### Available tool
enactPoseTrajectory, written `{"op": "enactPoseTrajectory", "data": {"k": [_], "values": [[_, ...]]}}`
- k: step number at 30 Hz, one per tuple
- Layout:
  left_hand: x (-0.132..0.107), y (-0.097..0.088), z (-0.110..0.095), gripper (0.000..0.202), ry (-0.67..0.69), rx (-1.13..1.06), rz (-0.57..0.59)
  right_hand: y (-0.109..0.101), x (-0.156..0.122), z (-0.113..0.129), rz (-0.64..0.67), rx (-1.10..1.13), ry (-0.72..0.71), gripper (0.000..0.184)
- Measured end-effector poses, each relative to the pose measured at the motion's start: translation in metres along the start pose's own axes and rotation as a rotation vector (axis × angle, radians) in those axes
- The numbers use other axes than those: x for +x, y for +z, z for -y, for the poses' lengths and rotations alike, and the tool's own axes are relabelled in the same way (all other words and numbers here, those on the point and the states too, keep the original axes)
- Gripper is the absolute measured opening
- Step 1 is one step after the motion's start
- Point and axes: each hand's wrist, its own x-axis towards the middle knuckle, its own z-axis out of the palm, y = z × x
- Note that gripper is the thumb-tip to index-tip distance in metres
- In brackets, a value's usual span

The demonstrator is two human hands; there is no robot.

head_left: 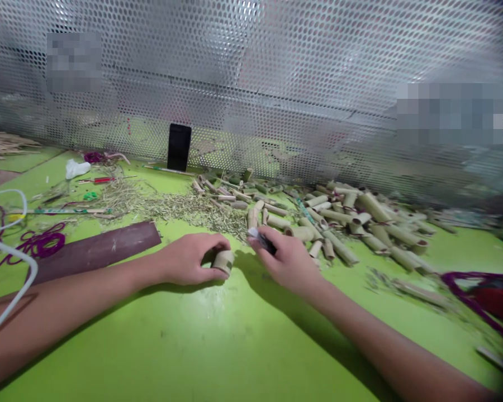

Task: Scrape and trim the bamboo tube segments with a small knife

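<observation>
My left hand (184, 258) pinches a short bamboo piece (223, 260) between thumb and fingers, low over the green table (209, 346). To its right, apart from it, my right hand (291, 258) closes around a small dark-handled tool (266, 241). That tool ends in a pale tip; its exact kind is partly hidden by the fingers. Just past the right hand lies a heap of cut bamboo tubes (373, 207). Thin bamboo shavings (193, 211) spread across the table beyond my left hand.
A dark brown strip (104, 252) lies beneath my left forearm. Purple cord (46, 241) and a white cable (19, 254) are at the left. A phone (179, 147) leans against a perforated metal screen (235, 72) at the back. A blurred red object (497, 301) sits far right.
</observation>
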Motion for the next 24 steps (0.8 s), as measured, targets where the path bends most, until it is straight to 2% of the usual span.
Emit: {"op": "enactPoseTrajectory", "data": {"k": [2, 5, 8, 12, 19, 24], "values": [[0.001, 0.0, -0.001, 0.039, 0.01, 0.008, 0.004, 0.001, -0.006, 0.007, 0.078, 0.005, -0.102, 0.021], [0.001, 0.001, 0.0, 0.037, 0.023, 0.022, -0.001, 0.004, -0.014, 0.015, 0.153, -0.007, -0.197, 0.029], [0.001, 0.002, 0.001, 0.037, 0.037, 0.034, -0.013, 0.009, -0.018, 0.015, 0.144, -0.056, -0.235, 0.034], [0.001, 0.001, 0.002, 0.036, 0.049, 0.048, -0.008, 0.014, -0.019, 0.013, 0.131, -0.08, -0.282, 0.031], [0.002, 0.001, 0.0, 0.036, 0.064, 0.07, 0.005, 0.015, -0.017, 0.023, 0.169, -0.079, -0.202, 0.023], [0.002, 0.002, 0.001, 0.035, 0.068, 0.077, 0.007, 0.016, -0.016, 0.029, 0.22, -0.158, -0.135, 0.026]]}}
